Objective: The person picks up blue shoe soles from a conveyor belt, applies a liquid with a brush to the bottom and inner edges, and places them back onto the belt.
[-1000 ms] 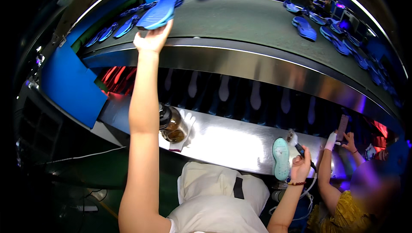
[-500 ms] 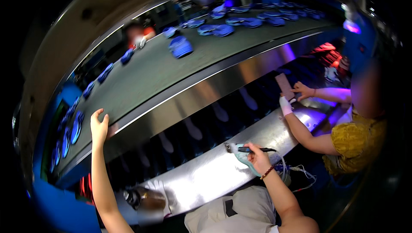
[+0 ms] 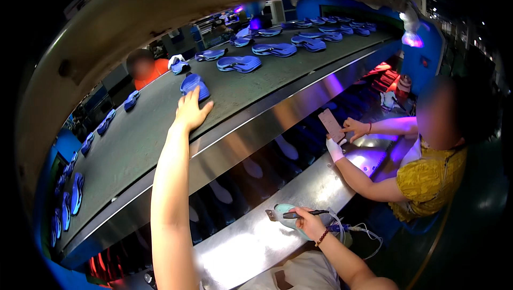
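Observation:
My left hand (image 3: 190,112) reaches over the conveyor belt (image 3: 152,129), its thumb spread and its fingertips at the near end of a blue shoe sole (image 3: 195,84). The grip is not closed round it. Low in the view, above the metal ledge (image 3: 235,242), my right hand (image 3: 308,222) grips a brush (image 3: 291,215) with a black handle and a dark tip. Directly under the brush is a pale mint-green piece (image 3: 285,211), partly covered by my fingers; whether the hand also holds it is unclear.
Several more blue soles (image 3: 274,49) lie along the belt. Under its metal side (image 3: 230,145) hang pale foot-shaped pieces (image 3: 222,191) in a dark slot. At right a person in yellow (image 3: 427,183) holds a phone (image 3: 331,125). Across the belt, a person in orange (image 3: 152,72) has a gloved hand near a sole.
My left hand has moved right and farther over the belt, from its near edge to the blue sole. My right hand still grips the brush. The whole view has shifted.

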The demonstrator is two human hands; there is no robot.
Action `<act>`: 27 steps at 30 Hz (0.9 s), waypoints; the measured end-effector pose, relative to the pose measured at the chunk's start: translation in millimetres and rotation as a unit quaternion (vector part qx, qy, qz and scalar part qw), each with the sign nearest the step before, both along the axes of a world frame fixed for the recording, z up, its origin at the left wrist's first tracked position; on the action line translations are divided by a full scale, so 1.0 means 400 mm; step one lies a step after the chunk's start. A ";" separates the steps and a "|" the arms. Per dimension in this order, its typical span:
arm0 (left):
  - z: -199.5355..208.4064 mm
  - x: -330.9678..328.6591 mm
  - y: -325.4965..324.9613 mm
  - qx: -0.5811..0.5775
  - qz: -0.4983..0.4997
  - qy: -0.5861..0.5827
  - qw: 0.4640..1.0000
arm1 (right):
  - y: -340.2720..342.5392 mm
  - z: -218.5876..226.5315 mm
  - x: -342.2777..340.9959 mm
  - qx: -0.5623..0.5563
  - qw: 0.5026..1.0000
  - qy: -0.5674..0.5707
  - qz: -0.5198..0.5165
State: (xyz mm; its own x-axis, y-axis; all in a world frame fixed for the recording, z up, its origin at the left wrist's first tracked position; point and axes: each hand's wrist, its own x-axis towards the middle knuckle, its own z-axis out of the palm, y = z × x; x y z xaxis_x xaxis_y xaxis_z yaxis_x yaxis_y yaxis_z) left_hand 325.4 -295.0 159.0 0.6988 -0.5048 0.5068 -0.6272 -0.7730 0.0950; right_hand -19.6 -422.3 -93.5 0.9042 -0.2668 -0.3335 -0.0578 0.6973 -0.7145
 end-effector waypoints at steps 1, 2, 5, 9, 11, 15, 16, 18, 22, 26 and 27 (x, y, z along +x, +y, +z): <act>0.011 -0.011 -0.008 0.003 0.024 -0.016 1.000 | -0.010 0.001 0.002 0.000 1.000 0.001 -0.004; 0.028 -0.030 -0.008 0.013 0.049 -0.031 0.998 | -0.007 -0.004 -0.004 0.008 1.000 0.004 -0.006; 0.056 -0.074 0.034 0.103 0.060 -0.111 0.987 | 0.000 0.005 -0.009 0.040 0.999 -0.020 -0.008; 0.087 -0.250 0.175 0.089 -0.037 -0.103 0.990 | -0.019 0.026 -0.024 0.030 0.998 -0.041 -0.024; 0.065 -0.312 0.301 -0.029 -0.089 -0.111 0.989 | -0.026 0.020 -0.029 0.027 0.998 -0.054 -0.012; -0.030 -0.422 0.500 -0.422 -0.062 -0.104 0.898 | -0.002 0.028 -0.012 0.055 0.997 -0.058 0.006; -0.061 -0.445 0.512 -0.572 -0.080 -0.113 0.809 | 0.004 0.039 -0.008 0.053 0.997 -0.059 0.010; -0.103 -0.488 0.507 -0.740 -0.075 0.047 0.666 | 0.000 0.041 -0.006 0.046 0.997 -0.064 0.004; -0.232 -0.548 0.582 -0.729 -0.103 0.410 0.538 | -0.004 0.067 -0.016 0.033 0.997 -0.070 -0.012; -0.459 -0.710 0.596 -0.727 -0.284 0.418 0.465 | -0.013 0.074 -0.032 0.019 0.997 -0.075 -0.023; -0.553 -0.727 0.612 -0.712 -0.344 0.482 0.377 | -0.015 0.068 -0.030 0.023 0.997 -0.071 -0.030</act>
State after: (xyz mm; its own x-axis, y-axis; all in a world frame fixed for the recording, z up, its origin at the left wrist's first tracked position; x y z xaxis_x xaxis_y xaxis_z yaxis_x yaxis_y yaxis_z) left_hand 34.5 -50.0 -62.3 0.8565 -0.4304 0.2850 0.2239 0.8071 0.5462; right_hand -31.6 -428.2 -66.4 0.9260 -0.3098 -0.2157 0.0855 0.7287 -0.6795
